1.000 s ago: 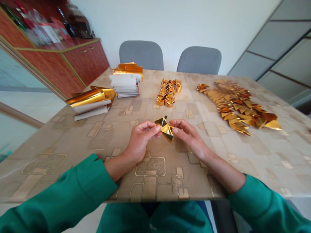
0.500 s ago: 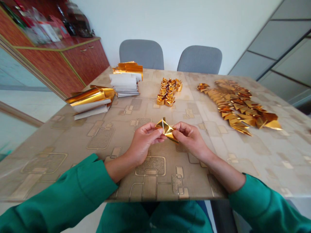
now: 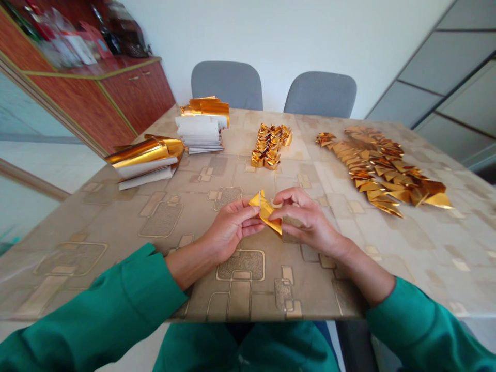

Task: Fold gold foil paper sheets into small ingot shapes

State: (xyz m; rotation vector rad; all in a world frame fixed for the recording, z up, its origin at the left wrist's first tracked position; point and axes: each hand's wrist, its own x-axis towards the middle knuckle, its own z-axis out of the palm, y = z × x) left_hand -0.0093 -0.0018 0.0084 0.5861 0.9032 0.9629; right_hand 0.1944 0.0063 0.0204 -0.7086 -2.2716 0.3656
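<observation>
A small folded piece of gold foil [image 3: 265, 211] is held above the table's middle, its lower tip pointing down and to the right. My left hand [image 3: 232, 225] grips its left part between thumb and fingers. My right hand [image 3: 306, 218] is curled, its fingertips against the foil's right edge. Behind them stands a heap of finished gold foil ingots [image 3: 269, 145]. A long spread of folded gold triangles [image 3: 375, 168] lies to the right. Stacks of white-backed gold sheets [image 3: 201, 133] are at the far left.
A second bundle of gold and white sheets [image 3: 145, 161] lies near the left edge of the patterned table [image 3: 116, 222]. Two grey chairs [image 3: 227, 82] [image 3: 320, 93] stand beyond it. A red-brown cabinet [image 3: 132, 98] holding bottles and packets is at the back left.
The foil piece has folded flatter and narrower, and its tip now points down to the right. My right hand has shifted its grip, its fingers curling higher along the edge.
</observation>
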